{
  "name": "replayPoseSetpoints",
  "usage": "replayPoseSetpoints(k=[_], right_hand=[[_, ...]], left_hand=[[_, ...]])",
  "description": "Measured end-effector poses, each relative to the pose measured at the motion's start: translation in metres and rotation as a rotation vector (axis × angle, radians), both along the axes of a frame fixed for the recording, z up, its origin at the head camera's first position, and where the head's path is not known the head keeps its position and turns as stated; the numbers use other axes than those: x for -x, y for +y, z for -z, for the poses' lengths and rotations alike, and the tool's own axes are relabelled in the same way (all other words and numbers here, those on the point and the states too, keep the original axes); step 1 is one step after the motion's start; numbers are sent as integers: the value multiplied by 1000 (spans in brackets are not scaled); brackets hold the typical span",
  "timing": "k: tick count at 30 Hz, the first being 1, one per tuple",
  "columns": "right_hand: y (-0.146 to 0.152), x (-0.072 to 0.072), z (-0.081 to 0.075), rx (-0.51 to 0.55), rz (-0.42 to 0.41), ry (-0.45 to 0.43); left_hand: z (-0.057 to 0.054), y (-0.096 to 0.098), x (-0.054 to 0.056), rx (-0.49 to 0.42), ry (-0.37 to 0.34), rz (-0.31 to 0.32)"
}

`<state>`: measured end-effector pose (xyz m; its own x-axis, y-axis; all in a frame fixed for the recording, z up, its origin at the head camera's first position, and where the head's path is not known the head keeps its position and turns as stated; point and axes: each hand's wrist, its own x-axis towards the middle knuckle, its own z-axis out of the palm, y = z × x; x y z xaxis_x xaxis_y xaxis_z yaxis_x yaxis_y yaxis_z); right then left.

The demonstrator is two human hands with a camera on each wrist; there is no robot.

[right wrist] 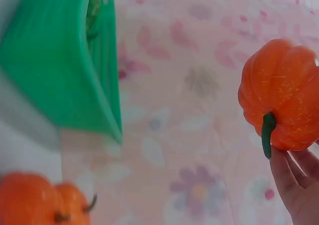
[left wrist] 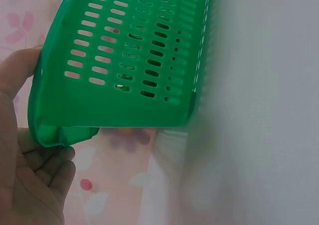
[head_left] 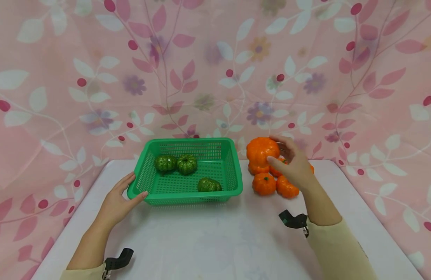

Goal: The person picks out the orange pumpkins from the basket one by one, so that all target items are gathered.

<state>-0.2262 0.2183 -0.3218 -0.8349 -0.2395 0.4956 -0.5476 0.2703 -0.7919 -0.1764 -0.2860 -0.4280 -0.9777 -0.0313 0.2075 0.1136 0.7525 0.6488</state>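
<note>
My left hand (head_left: pixel 115 204) grips the near left corner of a green plastic basket (head_left: pixel 191 196), its thumb and fingers on the rim. Three small green pumpkins lie in it: one (head_left: pixel 165 163) beside another (head_left: pixel 187 164) at the back left, and a third (head_left: pixel 209 185) at the front right. Right of the basket, my right hand (head_left: pixel 294 165) holds a large orange pumpkin (head_left: pixel 262 149) raised off the table. The right wrist view shows its dark green stem (right wrist: pixel 268 132). Below the hand lie several smaller orange pumpkins (head_left: pixel 264 184), partly hidden by it.
Everything stands on a table with a white cover (head_left: pixel 215 241). Behind it hangs a pink cloth (head_left: pixel 208 70) with leaves and flowers. A black camera mount (head_left: pixel 293 219) is on the right wrist, another (head_left: pixel 119 259) on the left.
</note>
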Motion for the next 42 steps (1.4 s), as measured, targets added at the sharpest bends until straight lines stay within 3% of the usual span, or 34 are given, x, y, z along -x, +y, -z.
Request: replayPoseSetpoints(k=[5,14,21,30,36,42], right_hand=[[38,-6,4,30,61,74],[93,-15,23,84,187,93],[126,-15,53,-62,357,-6],[161,-15,80,-240,483,-173],[173,-7,90,-450,491,-214],[178,3,99,-567,465,-279]], left_hand=[[0,0,0,-1,-6,-4],[0,0,0,-9,-16,-8],[1,1,-1,-7,-18,-10],[-1,2,0,1,-12,-4],[-2,1,-1,3,-10,-9],[0,1,0,7,-12,-6]])
